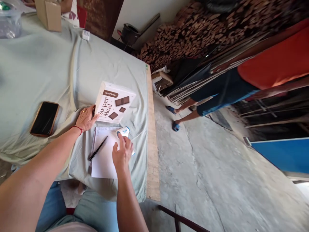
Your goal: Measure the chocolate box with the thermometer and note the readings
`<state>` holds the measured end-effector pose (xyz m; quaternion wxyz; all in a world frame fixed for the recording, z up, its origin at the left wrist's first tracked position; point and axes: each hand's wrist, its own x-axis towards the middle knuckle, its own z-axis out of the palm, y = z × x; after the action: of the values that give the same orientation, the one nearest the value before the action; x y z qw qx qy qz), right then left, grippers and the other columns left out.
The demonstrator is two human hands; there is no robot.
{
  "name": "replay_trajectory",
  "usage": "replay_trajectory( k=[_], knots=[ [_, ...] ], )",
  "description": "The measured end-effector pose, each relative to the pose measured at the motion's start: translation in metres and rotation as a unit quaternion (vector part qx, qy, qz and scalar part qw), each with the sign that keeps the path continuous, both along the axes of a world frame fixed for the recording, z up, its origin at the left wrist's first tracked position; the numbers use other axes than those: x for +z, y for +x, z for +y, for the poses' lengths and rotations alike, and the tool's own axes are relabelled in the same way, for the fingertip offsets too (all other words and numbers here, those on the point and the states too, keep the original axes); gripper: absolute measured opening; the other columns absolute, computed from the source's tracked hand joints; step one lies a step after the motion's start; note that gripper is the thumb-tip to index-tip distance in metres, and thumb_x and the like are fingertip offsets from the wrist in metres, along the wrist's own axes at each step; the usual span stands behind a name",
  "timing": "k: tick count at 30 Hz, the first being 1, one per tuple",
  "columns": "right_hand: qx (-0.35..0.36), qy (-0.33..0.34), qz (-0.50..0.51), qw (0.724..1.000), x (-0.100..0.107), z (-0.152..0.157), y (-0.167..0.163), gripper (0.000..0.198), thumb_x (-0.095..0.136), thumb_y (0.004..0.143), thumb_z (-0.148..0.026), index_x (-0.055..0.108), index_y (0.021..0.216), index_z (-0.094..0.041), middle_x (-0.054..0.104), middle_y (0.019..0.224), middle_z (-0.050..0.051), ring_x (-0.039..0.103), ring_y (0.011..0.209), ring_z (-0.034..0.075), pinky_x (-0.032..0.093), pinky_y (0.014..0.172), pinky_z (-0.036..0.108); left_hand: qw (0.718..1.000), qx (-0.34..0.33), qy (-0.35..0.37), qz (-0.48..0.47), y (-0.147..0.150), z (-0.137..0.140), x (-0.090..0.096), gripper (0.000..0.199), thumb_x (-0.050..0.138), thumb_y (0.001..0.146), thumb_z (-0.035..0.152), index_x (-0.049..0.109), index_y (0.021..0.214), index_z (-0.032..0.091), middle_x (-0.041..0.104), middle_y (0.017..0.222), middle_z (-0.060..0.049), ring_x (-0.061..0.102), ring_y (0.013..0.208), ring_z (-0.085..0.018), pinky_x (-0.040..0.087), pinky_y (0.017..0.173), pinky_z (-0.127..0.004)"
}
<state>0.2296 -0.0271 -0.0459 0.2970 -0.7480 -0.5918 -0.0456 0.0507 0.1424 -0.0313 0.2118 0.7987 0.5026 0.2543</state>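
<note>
"Where are the hands in the head view?"

"The left hand (85, 118) grips the white box (114, 103) by its lower left corner, thumb on the front, fingers along the side."

"The one printed 'Su-per Meal'?"

"Yes, on the cloth (48, 71), just beyond the notepad (103, 166)."

"And the right hand (122, 153)?"

"Over the white handheld device (125, 130), fingers loosely spread. It hides much of the device, so I can't tell whether they grasp it."

"What's on the notepad?"

"A black pen (98, 148), lying slantwise. The device overlaps the pad's upper right corner."

"Anything left of the hands?"

"A dark-screened phone (45, 118), flat on the cloth, well apart from the box."

"And past the table's wooden edge (152, 167)?"

"A person in an orange shirt (275, 61) stands on the concrete floor (178, 167), near stacked firewood (164, 42)."
</note>
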Motion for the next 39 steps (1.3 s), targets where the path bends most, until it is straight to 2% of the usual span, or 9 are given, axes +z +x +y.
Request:
replay_trajectory(
  k=[3,6,8,10,14,17,21,31,39],
  knots=[
    [-0.116,-0.063,0.037,0.991,0.004,0.005,0.027,0.047,0.057,0.081,-0.036,0.060,0.125,-0.017,0.059,0.117,0.015,0.056,0.104,0.030,0.044,0.085,0.043,1.000,0.018,0.001,-0.007,-0.002,0.002,0.000,0.060,0.030,0.099,0.051,0.042,0.142,0.012,0.060,0.132,-0.016,0.051,0.125,-0.032,0.038,0.108,-0.047],
    [-0.128,-0.141,0.143,0.971,0.011,0.011,0.045,0.043,0.062,0.075,-0.040,0.067,0.110,-0.016,0.063,0.102,0.011,0.059,0.090,0.026,0.043,0.077,0.038,1.000,0.023,0.006,0.001,-0.004,0.004,0.001,0.059,0.029,0.099,0.051,0.044,0.140,0.012,0.061,0.130,-0.016,0.052,0.123,-0.033,0.040,0.106,-0.048],
    [-0.119,-0.111,0.239,0.957,0.021,0.018,0.047,0.041,0.063,0.073,-0.046,0.069,0.100,-0.016,0.062,0.088,0.006,0.056,0.079,0.022,0.041,0.071,0.033,1.000,0.025,0.015,0.007,-0.005,0.006,0.001,0.057,0.028,0.099,0.050,0.045,0.139,0.013,0.060,0.131,-0.016,0.053,0.122,-0.033,0.041,0.104,-0.048],
    [-0.085,-0.037,0.348,0.933,0.034,0.028,0.039,0.042,0.062,0.074,-0.055,0.068,0.091,-0.016,0.055,0.071,0.001,0.050,0.068,0.017,0.037,0.063,0.030,0.999,0.026,0.025,0.013,-0.006,0.008,0.000,0.056,0.027,0.099,0.049,0.045,0.140,0.014,0.060,0.131,-0.015,0.053,0.122,-0.033,0.042,0.104,-0.048],
    [0.045,0.091,0.553,0.827,0.065,0.062,0.010,0.045,0.058,0.076,-0.064,0.060,0.077,-0.019,0.045,0.060,-0.003,0.039,0.058,0.012,0.031,0.055,0.027,0.998,0.025,0.043,0.027,-0.009,0.012,-0.002,0.057,0.023,0.100,0.047,0.045,0.140,0.013,0.062,0.129,-0.016,0.054,0.121,-0.032,0.044,0.102,-0.048],
    [0.097,0.112,0.632,0.761,0.079,0.090,-0.010,0.043,0.064,0.072,-0.063,0.057,0.070,-0.020,0.046,0.060,-0.003,0.037,0.056,0.011,0.028,0.053,0.026,0.997,0.025,0.057,0.038,-0.011,0.014,-0.003,0.058,0.020,0.101,0.048,0.046,0.140,0.013,0.063,0.128,-0.016,0.056,0.118,-0.032,0.046,0.099,-0.049],
    [0.119,0.114,0.684,0.710,0.082,0.111,-0.025,0.042,0.070,0.066,-0.061,0.060,0.070,-0.020,0.051,0.062,-0.002,0.039,0.056,0.011,0.029,0.055,0.026,0.996,0.026,0.082,0.038,-0.012,0.018,-0.008,0.060,0.018,0.101,0.047,0.044,0.142,0.012,0.061,0.132,-0.017,0.056,0.121,-0.031,0.045,0.100,-0.049],
    [0.151,0.143,0.721,0.661,0.092,0.118,-0.031,0.040,0.076,0.064,-0.056,0.068,0.079,-0.020,0.062,0.071,-0.001,0.052,0.068,0.014,0.039,0.066,0.028,0.991,0.046,0.107,0.068,-0.015,0.032,-0.013,0.059,0.015,0.101,0.043,0.051,0.135,0.010,0.063,0.124,-0.019,0.058,0.117,-0.033,0.045,0.101,-0.054],
    [0.150,0.142,0.731,0.650,0.096,0.121,-0.031,0.046,0.078,0.061,-0.059,0.070,0.082,-0.020,0.066,0.074,0.001,0.055,0.070,0.016,0.042,0.069,0.029,0.990,0.036,0.125,0.062,-0.014,0.038,-0.011,0.055,0.017,0.102,0.042,0.053,0.131,0.012,0.064,0.125,-0.019,0.058,0.120,-0.033,0.046,0.100,-0.054]
  ],
)
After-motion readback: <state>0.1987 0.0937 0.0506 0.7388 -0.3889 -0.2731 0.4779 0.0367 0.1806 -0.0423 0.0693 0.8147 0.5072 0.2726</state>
